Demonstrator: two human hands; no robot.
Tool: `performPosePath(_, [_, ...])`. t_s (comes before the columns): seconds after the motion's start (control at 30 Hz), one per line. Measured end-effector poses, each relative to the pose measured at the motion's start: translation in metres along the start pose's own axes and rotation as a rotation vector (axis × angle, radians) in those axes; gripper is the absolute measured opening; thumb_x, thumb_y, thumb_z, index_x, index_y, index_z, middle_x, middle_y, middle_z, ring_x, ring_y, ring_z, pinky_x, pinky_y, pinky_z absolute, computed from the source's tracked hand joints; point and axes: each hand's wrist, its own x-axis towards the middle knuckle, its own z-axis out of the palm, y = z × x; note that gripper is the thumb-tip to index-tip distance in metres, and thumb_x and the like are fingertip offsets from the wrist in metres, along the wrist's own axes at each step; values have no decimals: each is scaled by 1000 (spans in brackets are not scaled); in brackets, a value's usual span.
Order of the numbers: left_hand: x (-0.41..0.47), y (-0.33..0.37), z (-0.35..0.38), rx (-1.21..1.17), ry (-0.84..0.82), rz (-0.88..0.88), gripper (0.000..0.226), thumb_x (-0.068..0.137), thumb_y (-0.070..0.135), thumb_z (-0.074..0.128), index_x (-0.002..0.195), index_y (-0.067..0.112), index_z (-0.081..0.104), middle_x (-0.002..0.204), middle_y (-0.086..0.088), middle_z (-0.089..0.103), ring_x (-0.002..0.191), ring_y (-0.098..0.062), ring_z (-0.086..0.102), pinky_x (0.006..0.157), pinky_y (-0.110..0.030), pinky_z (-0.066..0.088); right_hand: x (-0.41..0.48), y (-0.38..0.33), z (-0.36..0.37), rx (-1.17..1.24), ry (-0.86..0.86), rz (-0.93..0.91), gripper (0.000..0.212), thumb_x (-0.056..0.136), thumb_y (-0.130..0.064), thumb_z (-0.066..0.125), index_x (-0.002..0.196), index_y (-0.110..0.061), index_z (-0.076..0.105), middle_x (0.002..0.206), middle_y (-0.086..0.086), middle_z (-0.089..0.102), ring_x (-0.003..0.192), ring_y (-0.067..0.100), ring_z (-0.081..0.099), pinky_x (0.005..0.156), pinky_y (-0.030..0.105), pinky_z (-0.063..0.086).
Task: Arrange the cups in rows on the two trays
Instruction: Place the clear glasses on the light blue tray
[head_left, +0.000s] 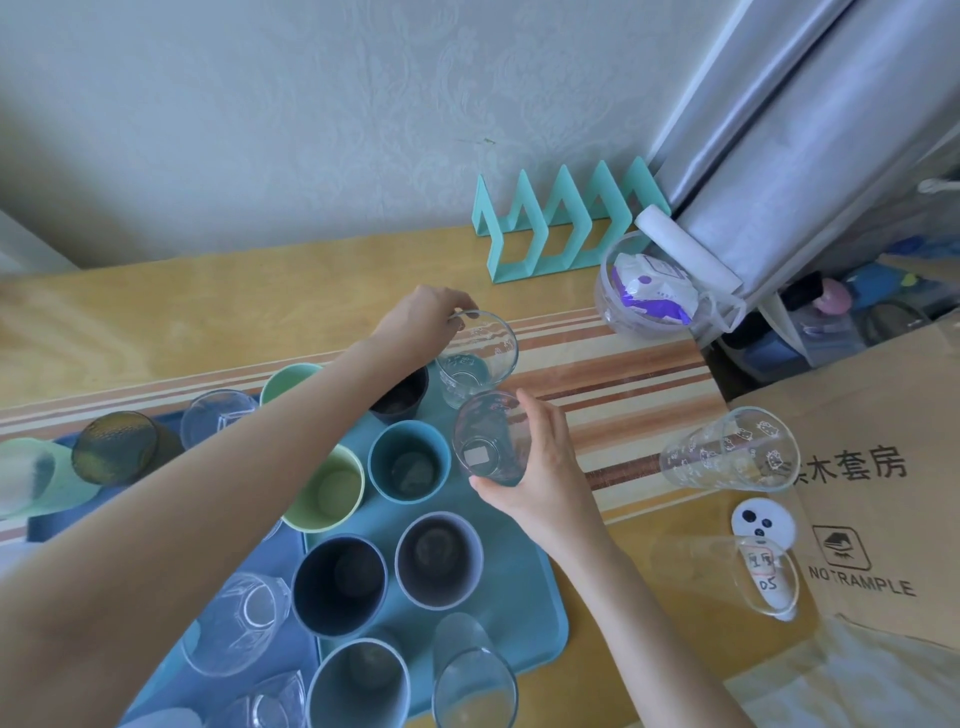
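Note:
A teal tray (524, 623) on the right and a darker blue tray (47, 522) on the left carry several cups. My left hand (421, 317) pinches the rim of a printed clear glass (480, 358) standing at the teal tray's far corner. My right hand (540, 467) grips a second clear glass (488, 441), tilted, just in front of it. On the teal tray stand a blue cup (410, 460), a green cup (332, 491), a grey cup (439, 558) and a navy cup (340, 584). Another printed clear cup (727, 452) lies on its side to the right.
A clear cup with a handwritten label (769, 577) lies by a cardboard box (878, 467). A mint zigzag rack (561, 223) and a clear bowl holding a packet (649, 291) sit at the back of the wooden table (208, 306). Clear glasses (239, 621) fill the near left.

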Motion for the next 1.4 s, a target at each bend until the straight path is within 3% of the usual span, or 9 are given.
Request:
performPosePath(0.17, [-5, -4, -3, -18, -7, 6, 30, 88, 10, 47, 112, 19, 64, 106, -13, 68, 87, -30, 64, 78, -39, 53, 0, 1, 0, -1, 3, 0, 90, 66, -31, 80, 139, -15, 30, 135, 1, 36, 128, 15, 36, 98, 24, 36])
performPosePath(0.3, [-7, -4, -4, -11, 8, 5, 28, 89, 12, 48, 112, 18, 64, 106, -13, 67, 69, -28, 60, 73, -38, 54, 0, 0, -1, -16, -11, -5, 91, 67, -33, 79, 140, -16, 28, 135, 0, 35, 127, 15, 35, 98, 24, 37])
performPosePath(0.73, [-9, 2, -3, 40, -9, -32, 31, 91, 18, 46, 118, 20, 59, 116, -12, 63, 98, -31, 60, 83, -37, 50, -2, -1, -3, -18, -38, -6, 95, 69, -38, 77, 143, -17, 22, 141, 0, 29, 132, 14, 30, 101, 29, 38])
performPosePath(0.87, [-14, 8, -7, 45, 49, -2, 31, 94, 25, 45, 123, 20, 56, 124, -4, 60, 108, -26, 58, 89, -39, 48, -7, -3, -17, -26, -59, -20, 101, 67, -52, 72, 145, -15, 20, 148, 2, 24, 138, 14, 22, 112, 33, 28])
performPosePath(0.97, [-20, 22, -13, 24, 157, 133, 31, 94, 20, 45, 123, 19, 56, 126, -4, 58, 109, -25, 56, 88, -40, 47, -12, 6, -52, -50, 75, -32, 85, 73, -52, 64, 142, -15, 31, 147, 1, 28, 138, 12, 22, 113, 30, 20])
performPosePath(1.13, [-31, 71, -6, -48, 97, 360, 29, 92, 14, 47, 119, 18, 58, 124, -2, 59, 108, -21, 57, 90, -32, 45, -37, 48, -128, -145, 319, 161, 60, 76, -29, 71, 130, -15, 48, 137, 4, 41, 129, 18, 28, 103, 29, 22])
performPosePath(1.23, [-35, 97, 13, -40, -1, 462, 31, 90, 12, 48, 119, 17, 59, 121, -5, 59, 110, -23, 55, 92, -37, 45, -57, 72, -153, -167, 347, 331, 63, 76, -30, 72, 133, -18, 45, 143, 1, 35, 133, 18, 23, 106, 41, 24])
performPosePath(1.33, [-36, 117, 36, -1, -102, 466, 38, 89, 11, 51, 127, 18, 53, 127, -5, 56, 116, -24, 51, 93, -37, 44, -73, 88, -162, -109, 351, 450, 69, 76, -30, 74, 135, -19, 41, 147, 3, 31, 136, 17, 19, 107, 43, 23])
performPosePath(1.4, [-36, 129, 50, 6, -177, 456, 45, 88, 9, 52, 132, 18, 48, 131, -6, 52, 118, -25, 50, 94, -36, 43, -79, 98, -163, -102, 315, 534, 80, 73, -41, 76, 139, -18, 37, 149, 4, 28, 137, 17, 17, 109, 46, 22])
